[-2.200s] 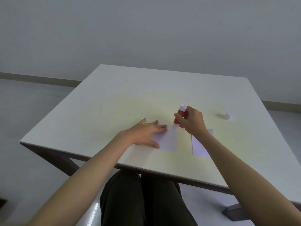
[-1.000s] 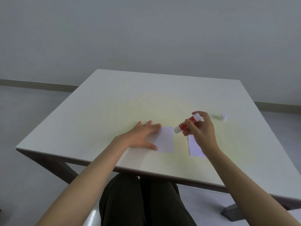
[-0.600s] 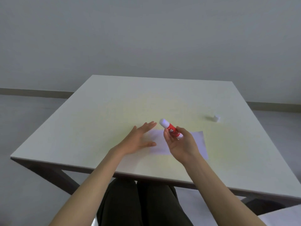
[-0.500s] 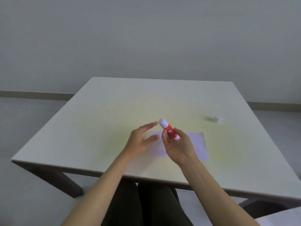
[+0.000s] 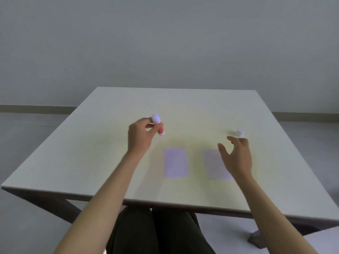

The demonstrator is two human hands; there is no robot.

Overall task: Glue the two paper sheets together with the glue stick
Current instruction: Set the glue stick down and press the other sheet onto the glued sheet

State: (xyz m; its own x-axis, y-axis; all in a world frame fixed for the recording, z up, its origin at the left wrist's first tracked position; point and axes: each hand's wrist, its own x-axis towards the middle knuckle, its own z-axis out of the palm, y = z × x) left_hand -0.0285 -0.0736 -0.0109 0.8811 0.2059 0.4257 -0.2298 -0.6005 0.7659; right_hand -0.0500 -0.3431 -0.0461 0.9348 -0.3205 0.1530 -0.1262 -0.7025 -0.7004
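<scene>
Presently: glue stick point(image 5: 158, 126), red barrel, white ends, tilted, held above counter point(image 5: 102, 143) in left hand point(image 5: 139, 136), fingers closed round it. Two paper sheets, pale lilac-white, rectangular, flat on counter near front edge, side by side, apart: left sheet point(image 5: 176, 162) fully visible; right sheet point(image 5: 214, 165) partly covered by right hand point(image 5: 236, 156). Right hand open, fingers spread, holding nothing, just short of small white cap point(image 5: 240, 132) standing on counter. Image slightly blurred.
</scene>
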